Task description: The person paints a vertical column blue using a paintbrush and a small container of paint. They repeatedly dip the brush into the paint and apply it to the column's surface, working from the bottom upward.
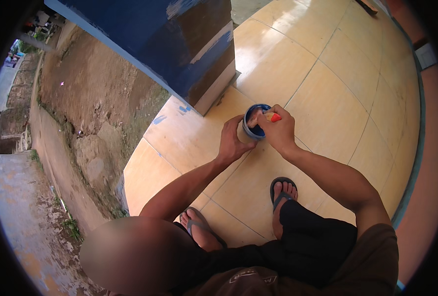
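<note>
My left hand (231, 143) is curled around the side of a small round paint can (255, 137) on or just above the tiled floor; its base is hard to make out. Dark blue paint (257, 130) shows inside. In my right hand (281, 130) is a paintbrush (269, 117) with a pale handle and a red end. The brush lies across the can's mouth, and its bristle end is partly hidden by my fingers. Ahead stands a square pillar (137, 35), coated in blue, with brown and pale patches (209, 79) near its lower end.
Yellowish floor tiles (326, 107) surround my sandalled feet (285, 190). Blue paint smears (159, 119) mark the tiles by the pillar's foot. At the left, the tiled floor ends at a bare earth bank (93, 111). An orange-pink wall (431, 148) rises at the right.
</note>
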`<state>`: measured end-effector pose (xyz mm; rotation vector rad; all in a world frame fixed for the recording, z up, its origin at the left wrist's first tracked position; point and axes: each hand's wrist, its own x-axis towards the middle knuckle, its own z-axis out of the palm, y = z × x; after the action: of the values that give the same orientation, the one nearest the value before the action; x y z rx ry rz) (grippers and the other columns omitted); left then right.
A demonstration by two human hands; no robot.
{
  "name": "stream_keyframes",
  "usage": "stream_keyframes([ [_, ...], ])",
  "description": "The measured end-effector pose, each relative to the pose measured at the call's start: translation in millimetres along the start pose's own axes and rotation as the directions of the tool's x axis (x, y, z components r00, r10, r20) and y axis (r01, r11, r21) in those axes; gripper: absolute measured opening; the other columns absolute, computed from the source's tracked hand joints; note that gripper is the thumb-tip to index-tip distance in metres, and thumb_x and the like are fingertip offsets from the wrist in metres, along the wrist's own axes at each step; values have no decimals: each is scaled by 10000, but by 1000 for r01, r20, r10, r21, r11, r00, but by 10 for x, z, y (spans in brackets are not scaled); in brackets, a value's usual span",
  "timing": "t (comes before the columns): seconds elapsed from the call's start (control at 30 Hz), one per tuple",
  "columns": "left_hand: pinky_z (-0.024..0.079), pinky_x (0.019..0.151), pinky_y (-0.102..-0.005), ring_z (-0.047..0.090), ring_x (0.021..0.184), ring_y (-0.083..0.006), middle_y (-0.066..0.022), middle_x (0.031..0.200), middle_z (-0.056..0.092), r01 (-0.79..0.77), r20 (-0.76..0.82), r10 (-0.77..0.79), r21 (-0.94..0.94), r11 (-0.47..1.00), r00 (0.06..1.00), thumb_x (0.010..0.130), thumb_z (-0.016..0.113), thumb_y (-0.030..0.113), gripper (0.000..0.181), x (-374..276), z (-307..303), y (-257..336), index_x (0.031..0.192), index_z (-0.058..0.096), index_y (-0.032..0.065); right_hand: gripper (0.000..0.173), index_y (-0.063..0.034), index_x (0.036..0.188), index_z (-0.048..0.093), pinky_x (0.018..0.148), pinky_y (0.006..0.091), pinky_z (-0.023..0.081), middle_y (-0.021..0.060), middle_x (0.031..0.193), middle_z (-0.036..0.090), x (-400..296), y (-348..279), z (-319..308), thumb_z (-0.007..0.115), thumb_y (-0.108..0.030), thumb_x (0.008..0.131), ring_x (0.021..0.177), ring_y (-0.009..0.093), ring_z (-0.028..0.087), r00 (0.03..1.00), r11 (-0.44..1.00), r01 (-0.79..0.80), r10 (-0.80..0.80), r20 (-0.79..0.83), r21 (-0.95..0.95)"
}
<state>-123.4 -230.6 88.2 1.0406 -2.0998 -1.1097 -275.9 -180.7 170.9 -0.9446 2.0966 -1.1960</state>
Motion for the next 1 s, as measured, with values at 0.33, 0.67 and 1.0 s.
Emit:
stream_keyframes([
  [0.33, 407, 1055, -435, 504, 1214, -348, -159, 1239, 591, 32, 0, -32, 58, 998, 999, 662, 833, 215, 702, 132, 21, -178, 1278, 541, 42, 167, -5, 903, 634, 648, 240, 485, 43, 779, 662, 85, 184, -385, 733, -139, 886, 722, 73, 593, 935, 962, 198, -242, 258, 186],
  [0.67, 387, 1086, -439, 504, 1238, -360, -170, 1293, 581, -33, 71, 33, -3, 999, 997, 654, 852, 247, 795, 278, -36, -143, 1340, 511, 32, 142, 19, 953, 630, 742, 256, 582, 97, 882, 683, 156, 83, -313, 698, -99, 911, 809, 132, 682, 969, 942, -111, 31, 246, 317],
  [1.0, 396, 1065, -440, 517, 1215, -353, -163, 1274, 593, -73, 63, 71, 44, 996, 996, 641, 851, 237, 760, 303, -76, -107, 1307, 541, 45, 108, 23, 919, 622, 745, 243, 588, 103, 873, 686, 231, -2, -504, 669, -74, 910, 802, 131, 683, 975, 991, -79, 55, 214, 106],
])
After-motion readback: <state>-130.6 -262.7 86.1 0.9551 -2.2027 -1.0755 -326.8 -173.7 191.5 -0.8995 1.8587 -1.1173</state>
